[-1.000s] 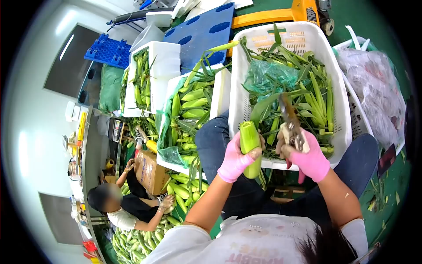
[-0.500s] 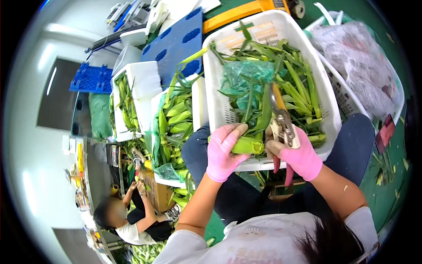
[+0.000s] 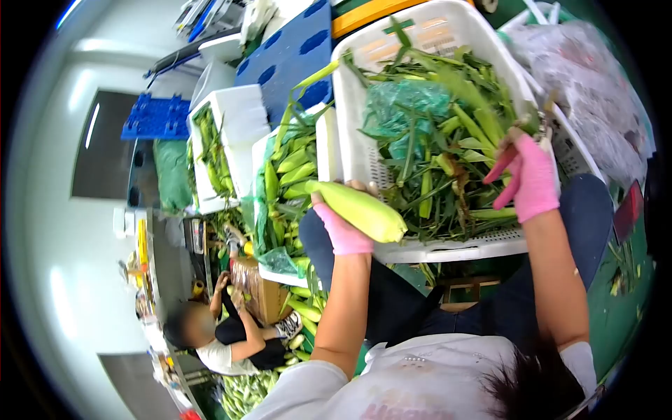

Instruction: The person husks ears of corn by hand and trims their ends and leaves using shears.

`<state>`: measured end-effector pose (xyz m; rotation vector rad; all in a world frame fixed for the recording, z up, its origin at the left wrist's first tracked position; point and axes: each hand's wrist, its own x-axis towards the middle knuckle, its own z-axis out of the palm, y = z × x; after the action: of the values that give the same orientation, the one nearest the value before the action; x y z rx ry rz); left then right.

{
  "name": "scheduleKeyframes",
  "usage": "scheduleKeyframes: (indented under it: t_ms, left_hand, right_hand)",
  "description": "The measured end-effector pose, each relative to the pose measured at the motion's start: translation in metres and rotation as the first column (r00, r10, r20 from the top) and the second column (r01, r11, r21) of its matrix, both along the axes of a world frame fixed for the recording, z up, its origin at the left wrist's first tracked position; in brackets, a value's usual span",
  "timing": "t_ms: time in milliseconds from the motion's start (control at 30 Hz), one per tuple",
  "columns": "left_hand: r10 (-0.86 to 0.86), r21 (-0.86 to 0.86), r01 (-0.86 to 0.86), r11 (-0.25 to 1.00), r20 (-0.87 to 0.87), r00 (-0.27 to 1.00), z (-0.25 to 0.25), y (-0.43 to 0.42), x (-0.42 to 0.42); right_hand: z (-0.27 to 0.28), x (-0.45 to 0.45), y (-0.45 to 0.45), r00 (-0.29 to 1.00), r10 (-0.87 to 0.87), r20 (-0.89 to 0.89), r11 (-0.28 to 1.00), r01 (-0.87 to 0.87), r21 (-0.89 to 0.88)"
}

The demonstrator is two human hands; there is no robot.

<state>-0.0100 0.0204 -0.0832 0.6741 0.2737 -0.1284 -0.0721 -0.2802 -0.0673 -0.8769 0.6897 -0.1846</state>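
My left hand (image 3: 343, 227), in a pink glove with bare fingertips, is closed round a pale green ear of corn (image 3: 364, 212) above the near left rim of a white plastic basket (image 3: 448, 252). The ear lies tilted, its broad end towards the lower right. At the basket's right side is my right hand (image 3: 532, 178), also pink-gloved, closed on pruning shears (image 3: 540, 126) whose blades are blurred. Green husks and leaves (image 3: 427, 175) fill the basket, with a green plastic bag (image 3: 406, 108) among them. A blurred green leaf (image 3: 472, 94) shows over the pile.
Left of the basket, a white foam box (image 3: 325, 150) holds unhusked corn (image 3: 297, 164). A bag of clear plastic (image 3: 588, 77) lies at the right. Behind stands a blue pallet (image 3: 290, 59). Another person (image 3: 231, 343) sits at lower left beside a cardboard box (image 3: 255, 287).
My left hand has moved slightly left with the ear, which now shows at length without loose leaves. My right hand has swung up and right with the shears, away from the ear.
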Motion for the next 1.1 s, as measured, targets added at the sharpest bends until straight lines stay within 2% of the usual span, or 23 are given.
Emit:
scheduleKeyframes:
  t_ms: [33, 67, 100, 133, 167, 233, 300, 367, 400, 467, 533, 567, 633, 667, 700, 767, 800, 867, 933, 1000, 1033, 1067, 1100]
  left_hand:
    - [-0.007, 0.009, 0.007, 1.0, 0.026, 1.0, -0.006, 0.01, 0.003]
    - [-0.12, -0.012, 0.121, 0.993, 0.05, 0.991, -0.012, 0.019, 0.002]
    - [-0.179, -0.008, 0.179, 0.984, -0.068, 0.981, -0.008, 0.021, -0.003]
    - [-0.219, -0.011, 0.22, 0.975, -0.13, 0.967, -0.002, 0.014, -0.008]
    - [-0.263, -0.022, 0.264, 0.964, -0.191, 0.946, 0.004, 0.002, -0.013]
    - [-0.33, 0.047, 0.334, 0.941, -0.082, 0.94, 0.016, -0.019, -0.027]
    - [-0.326, 0.345, 0.312, 0.885, -0.019, 0.945, 0.019, -0.031, -0.037]
    - [-0.367, 0.404, 0.354, 0.844, -0.048, 0.929, 0.02, -0.025, -0.041]
    - [-0.322, 0.448, 0.3, 0.842, -0.029, 0.946, 0.024, -0.032, -0.045]
    - [-0.366, 0.567, 0.263, 0.781, 0.073, 0.928, 0.033, -0.036, -0.052]
    - [-0.469, 0.677, 0.247, 0.693, 0.163, 0.868, 0.03, -0.035, -0.052]
    - [-0.531, 0.68, 0.278, 0.678, 0.192, 0.825, 0.03, -0.033, -0.053]
    - [-0.596, 0.684, 0.347, 0.642, 0.16, 0.787, 0.03, -0.033, -0.058]
    - [-0.607, 0.724, 0.33, 0.605, 0.151, 0.781, 0.023, -0.031, -0.059]
    - [-0.677, 0.885, 0.161, 0.438, 0.207, 0.707, 0.019, -0.029, -0.053]
    - [-0.708, 0.941, -0.089, 0.326, 0.305, 0.637, 0.018, -0.029, -0.05]
    - [-0.69, 0.933, -0.136, 0.334, 0.34, 0.639, 0.019, -0.032, -0.049]
    - [-0.724, 0.932, -0.261, 0.253, 0.361, 0.588, 0.022, -0.032, -0.045]
    - [-0.74, 0.915, -0.352, 0.199, 0.375, 0.558, 0.022, -0.03, -0.041]
    - [-0.731, 0.917, -0.345, 0.201, 0.375, 0.57, 0.017, -0.033, -0.04]
    - [-0.726, 0.918, -0.342, 0.2, 0.373, 0.577, 0.015, -0.034, -0.041]
    - [-0.672, 0.932, -0.182, 0.313, 0.353, 0.651, 0.008, -0.037, -0.044]
    - [-0.693, 0.931, 0.023, 0.364, 0.254, 0.675, -0.001, -0.036, -0.045]
  right_hand:
    - [-0.002, 0.001, -0.003, 1.0, 0.01, 0.016, 1.0, -0.01, -0.021]
    - [-0.014, 0.002, 0.0, 0.99, 0.009, 0.138, 0.984, -0.033, 0.174]
    - [-0.023, 0.0, 0.008, 0.969, -0.021, 0.246, 0.93, -0.072, 0.361]
    - [-0.018, -0.01, 0.022, 0.93, 0.056, 0.363, 0.835, -0.243, 0.494]
    - [-0.015, -0.018, 0.033, 0.873, 0.222, 0.433, 0.749, -0.437, 0.497]
    - [-0.015, -0.025, 0.057, 0.865, 0.432, 0.254, 0.67, -0.496, 0.552]
    - [0.0, -0.029, 0.07, 0.863, 0.499, 0.075, 0.736, -0.468, 0.489]
    - [-0.001, -0.029, 0.07, 0.865, 0.487, 0.118, 0.816, -0.499, 0.291]
    - [-0.003, -0.029, 0.069, 0.866, 0.476, 0.155, 0.849, -0.498, 0.174]
    - [0.002, -0.03, 0.065, 0.85, 0.493, 0.188, 0.868, -0.494, -0.045]
    - [0.025, -0.03, 0.061, 0.848, 0.506, 0.159, 0.862, -0.503, -0.059]
    - [0.034, -0.031, 0.061, 0.851, 0.506, 0.139, 0.862, -0.502, -0.067]
    - [0.04, -0.035, 0.059, 0.85, 0.514, 0.118, 0.858, -0.508, -0.074]
    - [0.038, -0.036, 0.057, 0.845, 0.512, 0.154, 0.857, -0.515, -0.021]
    - [0.037, -0.036, 0.056, 0.838, 0.51, 0.195, 0.85, -0.525, 0.032]
    - [0.045, -0.037, 0.051, 0.783, 0.604, 0.149, 0.791, -0.611, 0.002]
    - [0.043, -0.037, 0.052, 0.764, 0.631, 0.132, 0.774, -0.631, -0.05]
    - [0.043, -0.037, 0.053, 0.732, 0.673, 0.111, 0.74, -0.664, -0.108]
    - [0.035, -0.038, 0.057, 0.768, 0.62, 0.162, 0.785, -0.611, -0.106]
    - [0.02, -0.039, 0.065, 0.803, 0.547, 0.235, 0.837, -0.529, -0.141]
    - [0.018, -0.04, 0.065, 0.813, 0.527, 0.248, 0.848, -0.524, -0.085]
    - [0.017, -0.041, 0.064, 0.821, 0.508, 0.261, 0.854, -0.519, -0.029]
    - [0.017, -0.041, 0.064, 0.828, 0.489, 0.275, 0.858, -0.514, 0.023]
